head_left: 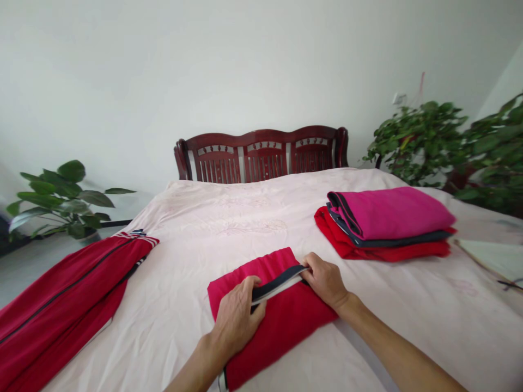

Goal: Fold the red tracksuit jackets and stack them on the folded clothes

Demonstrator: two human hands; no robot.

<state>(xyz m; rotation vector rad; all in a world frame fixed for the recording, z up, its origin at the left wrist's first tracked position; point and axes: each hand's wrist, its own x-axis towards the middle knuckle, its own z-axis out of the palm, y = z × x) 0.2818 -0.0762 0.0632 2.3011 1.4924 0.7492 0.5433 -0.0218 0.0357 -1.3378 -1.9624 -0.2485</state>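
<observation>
A red garment (281, 329), folded into a rough rectangle, lies on the bed sheet in front of me. Across its middle runs an edge with a dark navy and white band. My left hand (239, 313) pinches the left end of that band, thumb below and fingers above. At the band's right end, my right hand (324, 277) grips the cloth with curled fingers. The band is slightly raised between both hands. What kind of garment it is cannot be made out.
A folded stack with a magenta garment (400, 212) on top sits at the right. Red trackwear with white stripes (77, 294) lies at the left. The pale pink bed sheet (196, 218) reaches back to a dark wooden headboard (263, 155). Potted plants (67, 198) stand on both sides.
</observation>
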